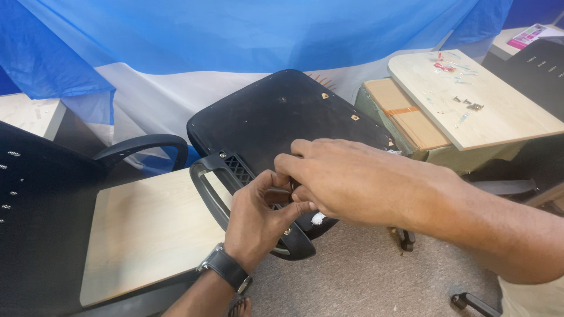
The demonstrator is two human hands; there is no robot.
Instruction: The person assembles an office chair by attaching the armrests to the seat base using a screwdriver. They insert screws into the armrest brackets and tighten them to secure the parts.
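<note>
crowding armrest (214, 194) edge: both hands

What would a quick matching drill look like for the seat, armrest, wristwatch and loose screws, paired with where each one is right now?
Things:
1. black seat pan
2. black armrest
3. wristwatch
4. loose screws

Places:
A. on the left wrist
B. on the pale board at far right
C. upturned in front of the blue sheet
D. at the seat's near edge, by the left hand and right hand

Pairs: 1-C, 2-D, 3-A, 4-B
</note>
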